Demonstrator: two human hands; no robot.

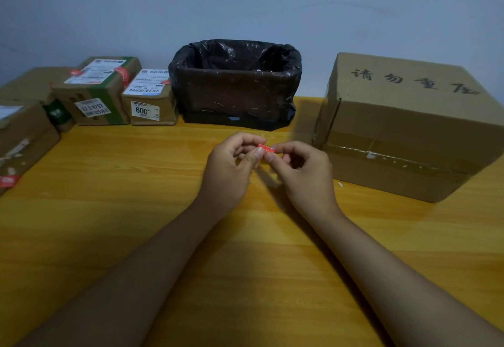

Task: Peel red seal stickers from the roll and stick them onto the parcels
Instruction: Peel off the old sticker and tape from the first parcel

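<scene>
while both hands meet above the middle of the worktop [109,210], the left hand [229,166] and right hand [305,172] pinch a red seal sticker [266,148] between curled fingers [258,153]; parcels [103,93] stand far left.

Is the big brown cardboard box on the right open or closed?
Closed. The big brown cardboard box has its top flat and shut, with tape running across its front side. Nothing inside shows.
</scene>
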